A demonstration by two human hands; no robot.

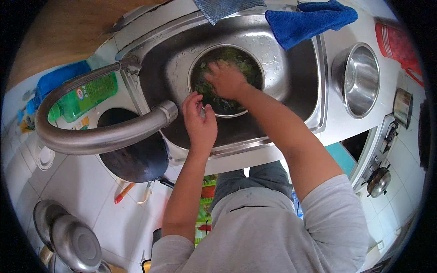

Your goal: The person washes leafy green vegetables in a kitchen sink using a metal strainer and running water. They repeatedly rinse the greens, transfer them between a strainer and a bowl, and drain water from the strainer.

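Note:
A round metal bowl [261,73] stands in the stainless steel sink [290,99]. It holds water and leafy greens [235,54]. My right hand [225,80] reaches palm down into the bowl, fingers spread among the greens; it is slightly blurred and its fingertips are partly hidden by the water. At the bowl's near-left rim is my left hand [200,119], thumb and fingers apart and loosely curled. Its fingertips overlap the rim, but whether they grip it cannot be made out. The curved faucet spout [167,114] ends just left of my left hand.
Blue cloth [307,20] and grey cloth [225,8] hang over the sink's far edge. An empty steel bowl [363,82] stands on the right counter. To the left are a green detergent bottle [88,94] and a dark pan [133,157]. Metal lids [76,240] sit lower left.

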